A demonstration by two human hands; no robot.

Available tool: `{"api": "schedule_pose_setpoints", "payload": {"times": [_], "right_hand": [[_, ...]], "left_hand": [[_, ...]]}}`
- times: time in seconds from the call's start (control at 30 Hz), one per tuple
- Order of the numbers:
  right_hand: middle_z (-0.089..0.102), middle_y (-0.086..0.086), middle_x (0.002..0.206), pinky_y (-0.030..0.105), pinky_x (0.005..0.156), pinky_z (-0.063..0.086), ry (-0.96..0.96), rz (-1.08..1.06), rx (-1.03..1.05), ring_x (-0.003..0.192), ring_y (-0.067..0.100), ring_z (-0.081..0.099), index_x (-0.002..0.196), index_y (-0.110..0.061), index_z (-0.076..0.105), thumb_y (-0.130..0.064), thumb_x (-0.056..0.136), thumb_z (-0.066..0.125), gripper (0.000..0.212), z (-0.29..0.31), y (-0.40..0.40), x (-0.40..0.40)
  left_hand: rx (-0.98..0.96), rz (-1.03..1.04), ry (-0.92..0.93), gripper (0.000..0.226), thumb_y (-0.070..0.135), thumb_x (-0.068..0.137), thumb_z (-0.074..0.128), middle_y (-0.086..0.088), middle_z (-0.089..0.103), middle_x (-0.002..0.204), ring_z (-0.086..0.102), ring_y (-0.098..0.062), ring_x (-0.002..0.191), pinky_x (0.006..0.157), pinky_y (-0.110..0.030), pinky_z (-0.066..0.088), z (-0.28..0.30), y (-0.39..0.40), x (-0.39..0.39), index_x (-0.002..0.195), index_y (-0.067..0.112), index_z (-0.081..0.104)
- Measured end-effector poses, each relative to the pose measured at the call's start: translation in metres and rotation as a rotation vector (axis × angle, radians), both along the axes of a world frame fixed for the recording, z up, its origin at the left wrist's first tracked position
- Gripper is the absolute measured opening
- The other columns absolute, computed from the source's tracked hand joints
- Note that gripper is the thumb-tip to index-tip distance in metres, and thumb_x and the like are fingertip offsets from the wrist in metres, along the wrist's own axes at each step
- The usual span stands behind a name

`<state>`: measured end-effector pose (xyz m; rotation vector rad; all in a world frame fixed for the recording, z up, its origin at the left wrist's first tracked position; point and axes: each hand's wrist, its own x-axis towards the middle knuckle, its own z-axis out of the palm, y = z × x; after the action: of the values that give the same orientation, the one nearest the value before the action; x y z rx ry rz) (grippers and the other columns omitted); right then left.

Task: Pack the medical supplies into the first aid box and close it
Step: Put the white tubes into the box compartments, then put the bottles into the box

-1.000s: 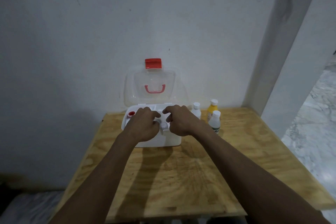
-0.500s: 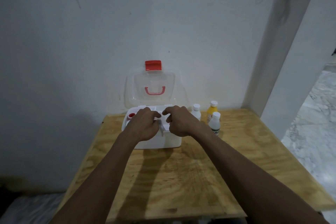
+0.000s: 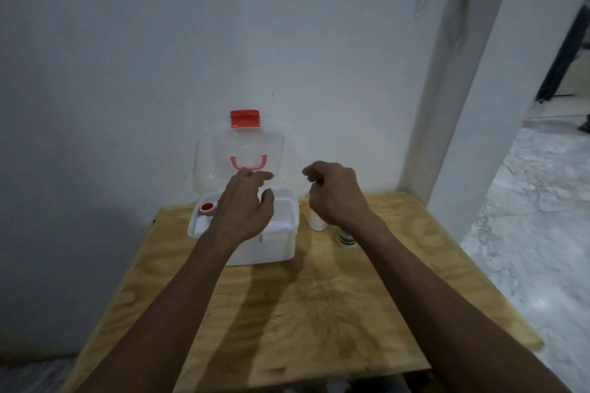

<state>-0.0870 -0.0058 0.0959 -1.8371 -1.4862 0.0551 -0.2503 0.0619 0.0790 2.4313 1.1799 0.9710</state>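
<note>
First aid box (image 3: 255, 246) of white plastic sits toward the far edge of the plywood worktop (image 3: 287, 313), a person's two bare forearms reaching across the boards toward it. The left hand (image 3: 244, 210) hovers over the open tub, fingers loosely spread and holding nothing; the right hand (image 3: 335, 193) hangs above the bottles beside the box, fingers curled narrow — whether they pinch anything cannot be told. A white bottle (image 3: 317, 222) and a green-banded bottle (image 3: 347, 239) stand upright, partly hidden. Packing looks midway: the next move calls for gripping a bottle and carrying it leftward into the tub. The box's long axis runs left to right; its clear lid (image 3: 242, 150) stands up against the wall (image 3: 159, 57), red latch (image 3: 245, 118) topmost — a red-capped item (image 3: 207, 208) lies inside.
</note>
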Motion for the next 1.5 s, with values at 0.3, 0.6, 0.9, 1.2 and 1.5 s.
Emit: {"api": "schedule_pose_setpoints", "payload": {"times": [0.3,0.6,0.9,1.2,1.5], "right_hand": [[0.064,0.011,0.124,0.030,0.090,0.047,0.050,-0.198,-0.089,0.107,0.025,0.063,0.125,-0.013,0.063,-0.026,0.088,0.066,0.040,-0.031,-0.030,0.059],[0.068,0.011,0.118,0.033,0.088,0.052,0.152,-0.154,-0.059,0.106,0.027,0.065,0.120,-0.014,0.065,-0.019,0.090,0.063,0.030,-0.057,-0.025,0.061],[0.072,0.011,0.108,0.025,0.073,0.047,0.148,-0.155,-0.008,0.095,0.025,0.067,0.116,-0.012,0.067,-0.015,0.089,0.064,0.027,-0.062,-0.025,0.067],[0.073,0.003,0.107,0.026,0.079,0.051,0.146,-0.056,0.277,0.089,0.016,0.066,0.111,-0.013,0.070,-0.017,0.088,0.066,0.024,0.010,-0.020,0.034],[0.072,0.006,0.113,0.029,0.088,0.053,0.144,0.084,0.201,0.096,0.020,0.067,0.115,-0.012,0.069,-0.017,0.087,0.068,0.029,0.011,0.023,-0.022]], "left_hand": [[-0.140,-0.091,0.092,0.051,0.017,0.094,0.055,-0.009,0.043,0.147,0.043,-0.026,0.134,0.109,-0.034,0.035,-0.012,-0.005,0.088,0.144,0.017,0.042],[-0.218,-0.120,0.271,0.046,0.021,0.097,0.052,-0.010,0.045,0.147,0.042,-0.027,0.134,0.111,-0.034,0.032,-0.037,0.020,0.125,0.141,0.013,0.043],[-0.095,-0.068,0.208,0.036,0.003,0.088,0.062,-0.013,0.063,0.126,0.060,-0.027,0.112,0.091,-0.030,0.048,-0.034,0.011,0.126,0.124,0.011,0.061],[0.031,0.035,0.007,0.032,0.008,0.087,0.066,-0.015,0.064,0.126,0.061,-0.028,0.112,0.089,-0.023,0.042,0.050,0.022,0.048,0.119,0.010,0.067],[-0.022,0.082,0.121,0.035,0.005,0.086,0.069,-0.015,0.066,0.124,0.064,-0.028,0.111,0.096,-0.030,0.048,0.039,0.043,0.010,0.121,0.005,0.066]]}}
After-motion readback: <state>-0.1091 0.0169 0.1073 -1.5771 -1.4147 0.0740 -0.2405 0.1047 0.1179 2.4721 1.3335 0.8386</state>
